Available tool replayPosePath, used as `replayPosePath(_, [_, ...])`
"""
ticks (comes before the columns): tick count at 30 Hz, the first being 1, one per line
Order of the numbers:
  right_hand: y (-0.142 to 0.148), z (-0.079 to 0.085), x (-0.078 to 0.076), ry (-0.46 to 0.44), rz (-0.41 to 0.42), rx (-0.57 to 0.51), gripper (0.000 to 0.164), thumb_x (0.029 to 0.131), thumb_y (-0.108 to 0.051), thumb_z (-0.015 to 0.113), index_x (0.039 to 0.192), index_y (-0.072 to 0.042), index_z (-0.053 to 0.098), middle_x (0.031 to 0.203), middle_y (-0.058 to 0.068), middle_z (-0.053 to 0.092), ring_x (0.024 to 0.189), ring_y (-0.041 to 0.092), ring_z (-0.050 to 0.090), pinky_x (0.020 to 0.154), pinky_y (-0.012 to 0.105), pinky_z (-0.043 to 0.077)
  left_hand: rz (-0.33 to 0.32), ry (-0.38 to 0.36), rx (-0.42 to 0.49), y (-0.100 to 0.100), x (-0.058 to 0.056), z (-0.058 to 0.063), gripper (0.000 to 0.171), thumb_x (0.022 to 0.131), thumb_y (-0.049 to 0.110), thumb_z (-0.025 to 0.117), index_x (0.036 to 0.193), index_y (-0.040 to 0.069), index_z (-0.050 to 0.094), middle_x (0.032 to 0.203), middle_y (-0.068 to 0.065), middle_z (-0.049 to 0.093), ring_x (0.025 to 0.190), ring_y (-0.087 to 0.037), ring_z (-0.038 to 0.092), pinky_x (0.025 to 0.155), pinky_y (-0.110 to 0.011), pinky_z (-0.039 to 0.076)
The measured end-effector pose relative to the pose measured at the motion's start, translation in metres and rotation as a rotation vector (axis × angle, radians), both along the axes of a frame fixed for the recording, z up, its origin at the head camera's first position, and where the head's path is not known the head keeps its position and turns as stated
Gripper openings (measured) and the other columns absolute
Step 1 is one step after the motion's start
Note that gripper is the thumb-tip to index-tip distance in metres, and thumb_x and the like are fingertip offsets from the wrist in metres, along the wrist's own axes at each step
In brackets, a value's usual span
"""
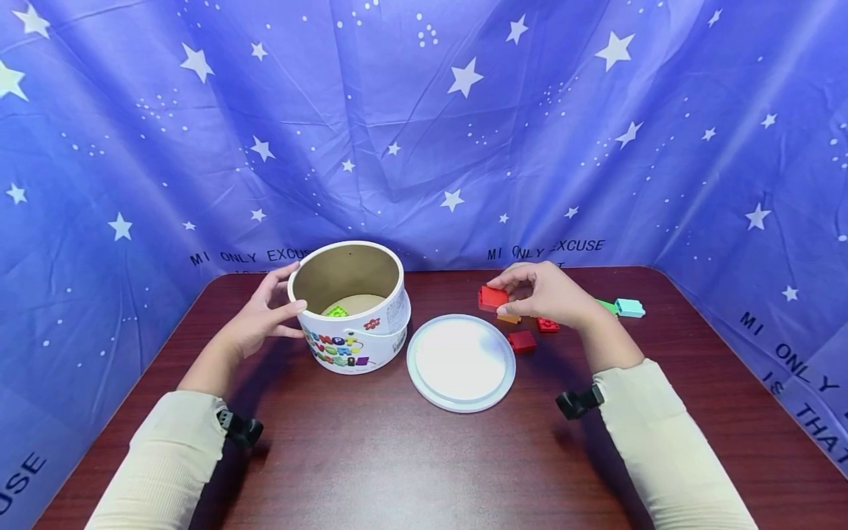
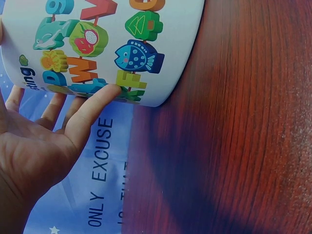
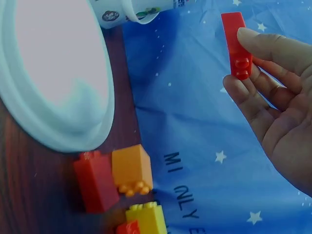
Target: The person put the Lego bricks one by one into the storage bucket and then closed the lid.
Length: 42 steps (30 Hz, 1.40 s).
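With thumb and fingertips, my right hand (image 1: 546, 294) pinches a red toy building block (image 1: 493, 298), raised above the right side of the table. Its studs (image 3: 242, 63) show in the right wrist view. On the left, a white bucket (image 1: 391, 352) printed with colourful letters and pictures stands upright without its lid. My left hand (image 1: 255, 316) rests its spread, fairly straight fingers on the bucket's left side, the thumb at the rim. Inside the bucket lies a lime-green block (image 1: 336, 311). A white round lid (image 1: 460, 361) lies flat between the bucket and the loose blocks.
Beyond the lid's right edge are a dark red block (image 1: 522, 341), an orange block (image 3: 131, 168), a yellow block (image 3: 148, 217) and another red block (image 1: 548, 324). Farther right sits a pale turquoise block (image 1: 629, 307) beside a green piece (image 1: 607, 306). A blue starry curtain (image 1: 424, 147) borders the table.
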State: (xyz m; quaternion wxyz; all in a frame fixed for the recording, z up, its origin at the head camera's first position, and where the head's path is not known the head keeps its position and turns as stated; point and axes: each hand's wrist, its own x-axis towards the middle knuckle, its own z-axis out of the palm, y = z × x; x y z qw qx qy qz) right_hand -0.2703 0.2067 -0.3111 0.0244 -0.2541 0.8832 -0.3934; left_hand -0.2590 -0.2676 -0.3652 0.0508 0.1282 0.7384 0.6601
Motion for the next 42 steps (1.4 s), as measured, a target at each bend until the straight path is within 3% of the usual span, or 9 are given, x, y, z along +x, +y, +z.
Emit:
replayPosePath(7, [-0.017, 0.012, -0.004, 0.047, 0.047, 0.014, 0.038, 0.075, -0.014, 0.085, 0.111, -0.014, 0.074, 0.108, 0.001, 0.067, 0.089, 0.018, 0.063, 0.078, 0.032, 0.056, 0.005, -0.001, -0.006, 0.001, 0.000, 0.000, 0.073, 0.094, 0.011, 0.060, 0.154, 0.024, 0.019, 0.148, -0.025, 0.023, 0.117, -0.031, 0.048, 0.074, -0.060, 0.056])
replayPosePath(20, [-0.050, 0.033, -0.013, 0.049, 0.124, -0.049, 0.039, 0.075, -0.011, 0.085, 0.112, -0.009, 0.074, 0.107, 0.003, 0.068, 0.092, 0.019, 0.064, 0.081, 0.030, 0.057, 0.007, 0.001, -0.022, 0.000, 0.000, 0.001, 0.074, 0.094, 0.011, 0.060, 0.155, 0.024, 0.019, 0.148, -0.024, 0.023, 0.115, -0.032, 0.050, 0.074, -0.060, 0.056])
replayPosePath(30, [-0.078, 0.041, -0.022, -0.004, 0.153, -0.119, 0.041, 0.073, -0.009, 0.086, 0.111, -0.006, 0.074, 0.105, 0.005, 0.069, 0.092, 0.021, 0.065, 0.085, 0.033, 0.057, 0.006, -0.002, -0.018, 0.000, 0.000, -0.001, 0.074, 0.095, 0.011, 0.060, 0.155, 0.024, 0.019, 0.148, -0.025, 0.023, 0.113, -0.030, 0.050, 0.074, -0.061, 0.056])
replayPosePath(42, [-0.114, 0.047, -0.035, -0.035, 0.168, -0.107, 0.038, 0.074, -0.006, 0.084, 0.111, -0.005, 0.073, 0.099, 0.006, 0.071, 0.091, 0.020, 0.066, 0.083, 0.029, 0.057, 0.010, -0.004, -0.018, 0.001, 0.000, 0.001, 0.074, 0.095, 0.011, 0.060, 0.155, 0.024, 0.019, 0.148, -0.024, 0.022, 0.116, -0.033, 0.048, 0.075, -0.062, 0.055])
